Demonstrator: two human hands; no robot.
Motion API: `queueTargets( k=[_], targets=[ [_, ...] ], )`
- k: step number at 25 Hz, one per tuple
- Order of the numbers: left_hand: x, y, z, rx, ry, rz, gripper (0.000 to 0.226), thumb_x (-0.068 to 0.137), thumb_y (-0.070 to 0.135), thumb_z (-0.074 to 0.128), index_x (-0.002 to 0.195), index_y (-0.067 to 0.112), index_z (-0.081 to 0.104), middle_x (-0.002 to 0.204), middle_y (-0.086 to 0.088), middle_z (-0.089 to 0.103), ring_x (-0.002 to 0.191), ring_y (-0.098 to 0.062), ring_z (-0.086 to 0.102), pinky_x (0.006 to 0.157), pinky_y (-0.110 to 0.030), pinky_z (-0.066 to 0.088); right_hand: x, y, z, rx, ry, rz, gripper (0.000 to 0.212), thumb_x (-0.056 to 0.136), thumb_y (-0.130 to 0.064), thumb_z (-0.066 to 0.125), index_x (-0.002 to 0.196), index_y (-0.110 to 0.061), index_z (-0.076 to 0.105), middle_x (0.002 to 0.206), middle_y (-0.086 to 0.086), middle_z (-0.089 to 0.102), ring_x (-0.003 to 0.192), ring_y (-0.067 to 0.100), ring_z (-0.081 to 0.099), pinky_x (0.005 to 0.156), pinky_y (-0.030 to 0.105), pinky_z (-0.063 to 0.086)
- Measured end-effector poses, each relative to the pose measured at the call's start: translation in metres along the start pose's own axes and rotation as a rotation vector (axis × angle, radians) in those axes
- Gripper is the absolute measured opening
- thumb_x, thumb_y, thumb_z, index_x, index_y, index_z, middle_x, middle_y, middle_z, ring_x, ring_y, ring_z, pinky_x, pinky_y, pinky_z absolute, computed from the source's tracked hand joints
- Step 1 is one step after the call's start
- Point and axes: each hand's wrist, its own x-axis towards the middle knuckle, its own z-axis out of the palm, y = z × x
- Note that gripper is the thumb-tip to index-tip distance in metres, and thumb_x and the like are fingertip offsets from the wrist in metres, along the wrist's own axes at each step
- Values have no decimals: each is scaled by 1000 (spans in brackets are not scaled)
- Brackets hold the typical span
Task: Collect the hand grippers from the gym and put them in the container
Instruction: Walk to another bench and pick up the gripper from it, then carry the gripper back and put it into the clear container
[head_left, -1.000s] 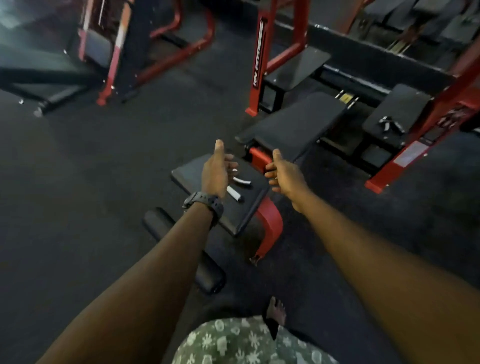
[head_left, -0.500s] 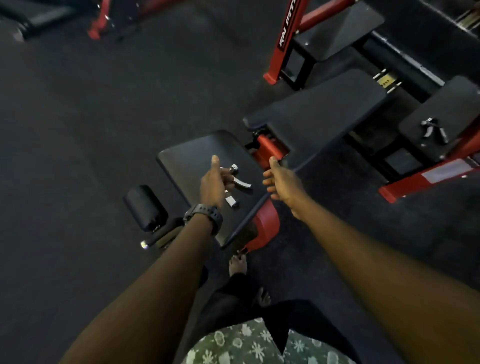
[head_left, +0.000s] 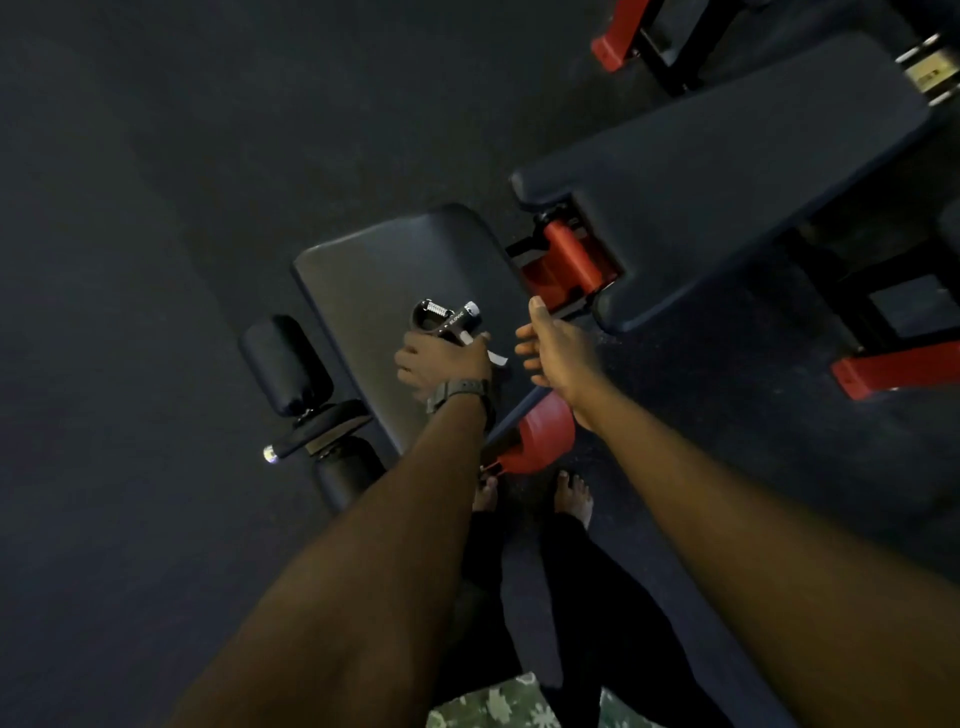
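One black hand gripper with coiled metal spring and silver-tipped handles (head_left: 448, 321): on the dark padded bench seat (head_left: 374, 270), handles under the left hand (head_left: 441, 364), fingers curled onto them. Right hand (head_left: 558, 348): beside it, fingers spread, holding nothing.

seat pad (head_left: 374, 270) bare left of hand gripper (head_left: 447, 318); red frame (head_left: 569, 260) crowds right.
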Motion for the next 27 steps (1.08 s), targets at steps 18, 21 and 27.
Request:
queueTargets(
  k=[18,21,27],
  targets=[
    [-11,33,-58,-601,-90,14,22,73,20,77,87,4,72,81,-9,64,76,-22,59,58,-30,41,-10,-74,-34,25,-81,-159,58,98,-63,35,95,-16,68,89,3,71,73,14,61,68,34,51],
    [-35,66,-126,-868,-214,230,13,78,10,73,84,-1,72,87,-14,68,81,-22,60,73,-33,48,-42,-141,-26,31,-97,-307,56,98,-63,36,90,-18,67,85,2,69,71,14,60,66,32,50],
    [-117,149,-310,-1186,-243,752,5,84,4,62,88,5,65,87,-17,62,83,-29,60,69,-38,56,-156,-312,-4,88,-171,-707,53,100,-60,35,88,-17,65,84,2,68,73,14,60,61,27,47]
  ],
)
